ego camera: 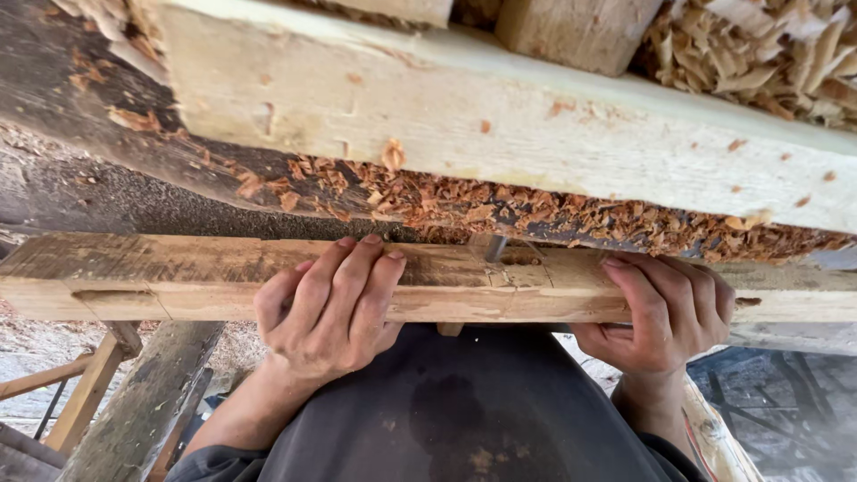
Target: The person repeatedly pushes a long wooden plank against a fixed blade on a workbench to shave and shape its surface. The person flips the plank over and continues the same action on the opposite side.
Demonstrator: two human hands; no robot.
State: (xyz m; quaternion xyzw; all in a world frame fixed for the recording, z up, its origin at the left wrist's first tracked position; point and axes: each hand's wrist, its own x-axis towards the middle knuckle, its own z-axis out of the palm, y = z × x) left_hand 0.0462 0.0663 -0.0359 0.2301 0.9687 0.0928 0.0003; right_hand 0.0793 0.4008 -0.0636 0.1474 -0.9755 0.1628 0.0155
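Timber rail [178,281], a squared length of weathered pale wood, lies crosswise just in front of the person's body, and both hands are clamped on it from the near side, well apart. The left hand [328,308] has its fingers curled over the top face near the middle; the right hand [665,312] wraps the near edge further along, its fingers folded onto the top. Between the hands a rough mortise [522,257] is cut into the upper face, with a dark metal tool tip [495,247] standing at its edge; what that tool is cannot be made out, since only a short stub shows. A second slot [112,295] shows on the near face towards the left end, and a small one [748,303] past the right hand. The rail's surface is grey and scuffed on top, fresher and yellowish along the near edge, with chipped fibres around the mortise. Beyond it reddish wood chips [500,210] lie heaped on a dark bench [116,183], under a broad pale beam [500,116] that crosses the view at a slant. Curled shavings [759,54] fill the top right corner, cut off by the frame. No packages, labels or signs show. Both ends of the rail run out of view.
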